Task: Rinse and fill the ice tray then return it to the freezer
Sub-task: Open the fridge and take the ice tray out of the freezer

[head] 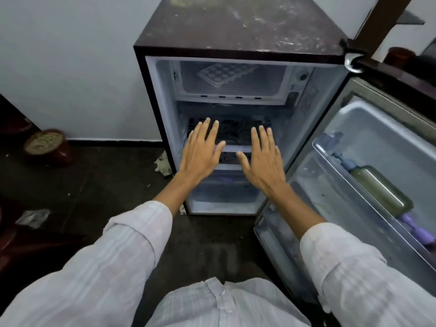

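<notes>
- The tray [225,74] lies in the freezer [259,90], the box in the top of the fridge [236,24], in the upper middle of the frame. It sits askew, with one corner turned towards the opening.
- We see a pale grid of round cells. We cannot tell whether they hold water, ice or nothing.
- We judge it to be light, thin plastic that is stiff enough to lift by its rim but liable to twist. Cold and frost would make it slick.
- If it is full, it must stay level or it will slop, so we would take it by the two short ends, one in each hand.
- Our left hand [200,152] and right hand [264,159] are spread flat, palms down, with fingers straight. They are apart from each other and hold nothing.
- Both hands hover in the middle of the frame in front of the shelves [236,148], well below the tray and not touching it.
- The door [377,138] stands open at the right of the frame. In its rack lie a green bottle [379,192] and a purple one [417,228].
- A dark floor [94,185] surrounds the fridge, with a brown pot [47,145] at the left by the wall and scraps of paper nearby.
- Reaching the tray calls for lifting both hands up to the freezer mouth.
</notes>
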Demonstrator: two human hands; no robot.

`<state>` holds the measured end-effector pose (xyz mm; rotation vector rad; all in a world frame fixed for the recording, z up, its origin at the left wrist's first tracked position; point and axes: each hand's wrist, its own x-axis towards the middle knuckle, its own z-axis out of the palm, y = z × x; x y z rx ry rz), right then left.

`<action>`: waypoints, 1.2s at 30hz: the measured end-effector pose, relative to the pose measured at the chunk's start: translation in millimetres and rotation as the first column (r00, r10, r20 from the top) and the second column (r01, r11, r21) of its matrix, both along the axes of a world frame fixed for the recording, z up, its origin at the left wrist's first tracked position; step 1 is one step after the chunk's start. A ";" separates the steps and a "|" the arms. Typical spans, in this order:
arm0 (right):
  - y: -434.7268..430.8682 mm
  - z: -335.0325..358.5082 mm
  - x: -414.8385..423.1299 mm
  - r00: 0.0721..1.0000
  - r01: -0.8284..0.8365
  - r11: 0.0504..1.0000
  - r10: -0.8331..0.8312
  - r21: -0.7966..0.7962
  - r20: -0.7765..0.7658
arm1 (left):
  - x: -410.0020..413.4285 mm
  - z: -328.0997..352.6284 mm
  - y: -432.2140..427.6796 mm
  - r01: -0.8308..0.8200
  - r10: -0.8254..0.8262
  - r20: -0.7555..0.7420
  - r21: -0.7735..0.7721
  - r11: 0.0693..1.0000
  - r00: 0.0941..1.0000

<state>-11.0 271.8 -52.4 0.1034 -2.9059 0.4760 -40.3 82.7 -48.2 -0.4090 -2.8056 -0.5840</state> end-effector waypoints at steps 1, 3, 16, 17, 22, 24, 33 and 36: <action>-1.3 4.4 -16.0 1.000 -0.005 1.000 0.005 0.010 -0.012 | -14.1 3.9 -0.8 -0.011 0.011 -0.003 0.020 1.000 1.000; -2.5 11.8 -49.3 0.999 -0.017 0.999 0.018 0.040 -0.037 | -42.3 10.9 -0.1 -0.021 0.022 -0.007 0.047 0.999 1.000; 11.6 4.9 -245.1 0.993 -0.109 0.989 0.113 0.097 -0.038 | -207.9 -2.0 19.1 -0.192 0.195 -0.073 0.052 0.980 0.978; 13.3 4.5 -257.2 0.995 -0.095 0.991 0.097 0.098 -0.018 | -215.9 -3.3 19.9 -0.211 0.216 -0.069 0.071 0.975 0.974; 23.6 3.2 -315.8 0.991 -0.130 0.987 0.132 0.094 -0.009 | -260.4 -9.7 21.7 -0.266 0.282 -0.041 0.230 0.936 0.958; 25.3 0.5 -334.2 0.992 -0.120 0.987 0.123 0.106 -0.024 | -277.4 -16.0 19.4 -0.289 0.305 -0.007 0.297 0.910 0.952; 26.5 -3.0 -382.3 0.997 0.003 0.998 0.001 -0.055 0.080 | -309.7 -11.0 19.9 -0.396 0.389 0.121 0.489 0.777 0.913; 28.2 0.4 -383.2 0.992 0.006 0.998 0.002 -0.067 0.124 | -309.9 -6.5 18.9 -0.409 0.376 0.174 0.517 0.752 0.910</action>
